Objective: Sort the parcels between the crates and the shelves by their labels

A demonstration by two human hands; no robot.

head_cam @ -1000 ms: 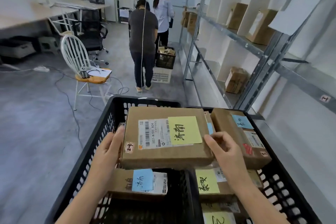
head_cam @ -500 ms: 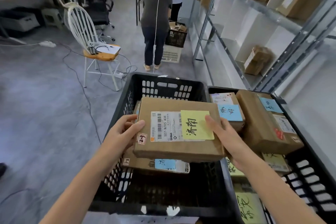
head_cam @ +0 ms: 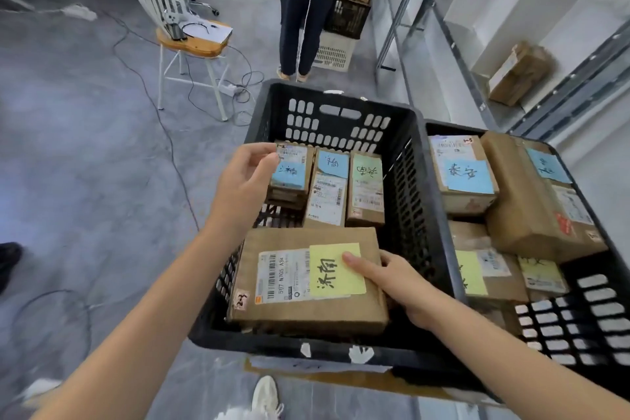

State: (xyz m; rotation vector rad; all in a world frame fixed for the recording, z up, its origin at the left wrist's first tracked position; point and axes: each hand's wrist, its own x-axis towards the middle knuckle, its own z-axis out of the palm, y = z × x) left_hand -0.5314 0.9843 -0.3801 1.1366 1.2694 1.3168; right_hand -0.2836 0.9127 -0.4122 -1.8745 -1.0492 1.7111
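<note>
In the left crate [head_cam: 405,187], near end, the big parcel [head_cam: 306,314] w/ yellow note lies flat. Risk, imo: one-sided hold, so lifting by that edge could tilt & drop it. Small blue-note parcel [head_cam: 289,177] sits far-left. Right hand [head_cam: 399,280] grips the big parcel's right edge, thumb on top. Left hand [head_cam: 245,181] reaches fwd, fingers curled round the small one.

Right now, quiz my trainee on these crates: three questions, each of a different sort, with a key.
1. True or false: the right hand holds the big parcel with the yellow note.
2. The small parcel in the left hand bears a note of which colour? A green, B blue, C pink.
3. Fill in: ___ small parcels sit side by side at the far end of the left crate.
Key: 1 true; 2 B; 3 three.
</note>
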